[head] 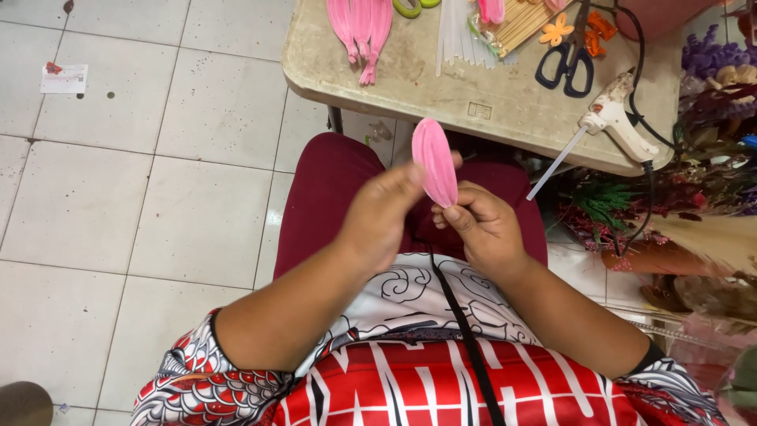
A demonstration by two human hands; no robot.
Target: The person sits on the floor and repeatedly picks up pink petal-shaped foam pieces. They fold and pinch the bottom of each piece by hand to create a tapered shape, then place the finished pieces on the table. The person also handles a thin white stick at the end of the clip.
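Note:
Both hands hold one pink fuzzy petal shape [434, 160] above my lap, just in front of the table edge. My left hand [382, 217] pinches its side with thumb and fingers. The petal's lower end is gripped from below by my right hand [481, 225]. The petal stands upright, rounded tip up.
A beige table [441, 87] carries more pink petals [361, 31], black-handled scissors [566, 67], wooden sticks [516, 24], an orange flower [556, 31] and a white glue gun [619, 122] overhanging the edge. Dried flowers and bags [710, 158] crowd the right. Tiled floor [118, 197] lies left.

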